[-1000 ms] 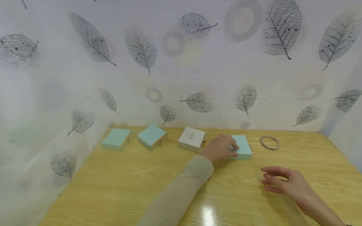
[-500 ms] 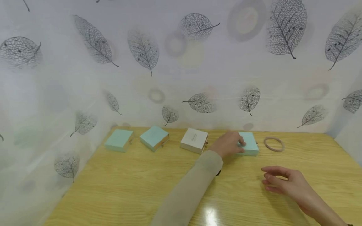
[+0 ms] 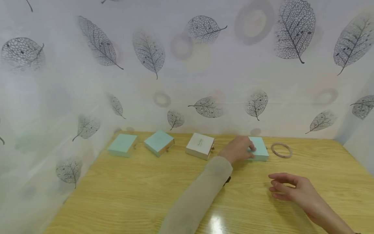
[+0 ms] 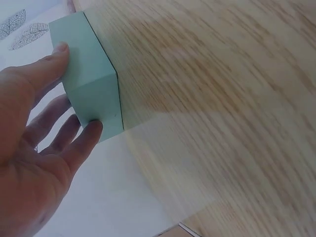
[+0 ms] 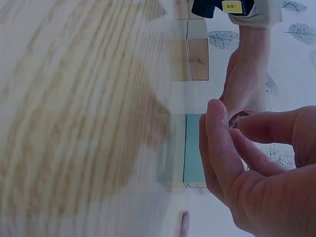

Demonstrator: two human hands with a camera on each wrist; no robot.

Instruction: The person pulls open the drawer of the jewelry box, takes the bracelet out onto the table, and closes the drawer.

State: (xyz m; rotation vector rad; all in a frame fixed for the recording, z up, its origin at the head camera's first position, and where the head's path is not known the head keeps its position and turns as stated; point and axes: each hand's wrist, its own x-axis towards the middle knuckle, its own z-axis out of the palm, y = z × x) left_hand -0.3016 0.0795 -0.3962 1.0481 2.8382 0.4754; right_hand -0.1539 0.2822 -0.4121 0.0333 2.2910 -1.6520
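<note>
The teal box [image 3: 259, 149] is seen flat on the wooden surface [image 3: 131, 195], near its far edge, between the white box [image 3: 200, 145] and the ring [image 3: 282, 157]. Its near left part is held by the left hand [image 3: 238, 149]: the grip is closed around the box, with the thumb and fingertips pressed against its faces, as is shown best by the left wrist view. The left forearm is covered by a pale sleeve [image 3: 198, 195], and a black device with a yellow label [image 5: 232, 6] is worn at that wrist. The right hand [image 3: 293, 188] is held apart from the boxes, nearer the front; its fingers are loosely bent, and its grip is narrow, with a small gap left between thumb and fingers. Farther left along the back, the blue box [image 3: 159, 143] is turned cornerwise, and the mint box [image 3: 122, 144] is placed last. Behind everything, a pale backdrop [image 3: 181, 78] is printed with dark leaves
</note>
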